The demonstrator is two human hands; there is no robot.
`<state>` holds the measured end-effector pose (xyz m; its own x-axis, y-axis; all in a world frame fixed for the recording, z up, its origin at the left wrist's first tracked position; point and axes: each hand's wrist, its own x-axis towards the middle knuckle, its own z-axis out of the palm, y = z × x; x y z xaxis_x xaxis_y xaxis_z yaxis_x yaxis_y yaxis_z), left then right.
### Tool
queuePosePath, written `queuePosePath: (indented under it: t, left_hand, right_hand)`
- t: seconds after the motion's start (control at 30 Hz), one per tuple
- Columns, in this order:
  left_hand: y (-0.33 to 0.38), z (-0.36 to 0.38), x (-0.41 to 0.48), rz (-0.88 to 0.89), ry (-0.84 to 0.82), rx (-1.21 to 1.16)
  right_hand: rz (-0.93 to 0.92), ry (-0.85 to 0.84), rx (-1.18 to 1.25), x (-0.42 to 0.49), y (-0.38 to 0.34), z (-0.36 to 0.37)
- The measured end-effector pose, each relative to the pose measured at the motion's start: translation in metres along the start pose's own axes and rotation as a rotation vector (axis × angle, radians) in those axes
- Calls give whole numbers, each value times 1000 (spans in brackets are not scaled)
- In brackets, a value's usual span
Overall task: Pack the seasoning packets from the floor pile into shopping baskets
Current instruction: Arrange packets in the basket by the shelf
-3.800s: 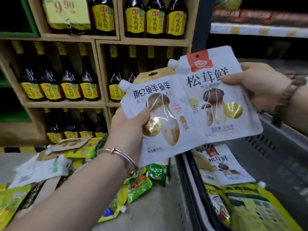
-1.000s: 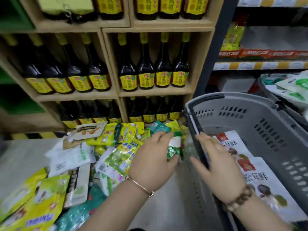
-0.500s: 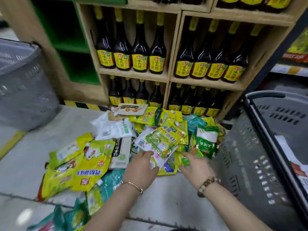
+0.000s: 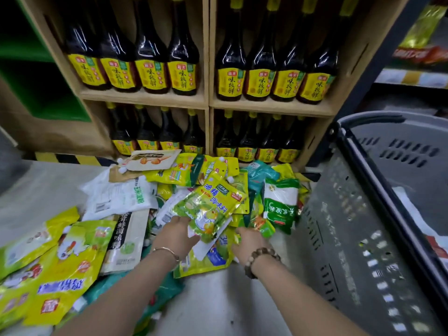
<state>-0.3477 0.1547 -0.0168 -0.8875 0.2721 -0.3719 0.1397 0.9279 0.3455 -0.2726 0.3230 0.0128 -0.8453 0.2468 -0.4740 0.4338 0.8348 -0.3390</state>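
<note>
Gently slide both hands under the floor pile (image 4: 116,200), left hand (image 4: 173,235) gripping the green packet (image 4: 211,207), right hand (image 4: 246,242) too buried to tell, then lift flat into the grey basket (image 4: 339,226) beside

The wooden shelf (image 4: 208,103), full of dark bottles (image 4: 184,57), closes the back directly behind the pile of packets (image 4: 135,197). The grey basket (image 4: 339,226) stands like a wall just beside the pile on the right. Bare floor (image 4: 43,190) gives free passage to the left of the pile and in front of it, and the basket is open from above.
</note>
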Motion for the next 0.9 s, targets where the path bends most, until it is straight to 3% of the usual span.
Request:
queuePosePath:
  t: [0.33, 0.57, 0.73, 0.9]
  left_hand:
    - [7, 21, 122, -148, 125, -30]
    - [26, 49, 142, -168, 248, 66]
    - [22, 50, 134, -236, 221, -225]
    - [5, 54, 100, -269, 401, -558]
  right_hand:
    - [-34, -44, 76, 67, 13, 31]
    - [-102, -11, 95, 101, 5, 48]
    - [-114, 78, 149, 112, 1, 51]
    - [-60, 255, 349, 122, -2, 47]
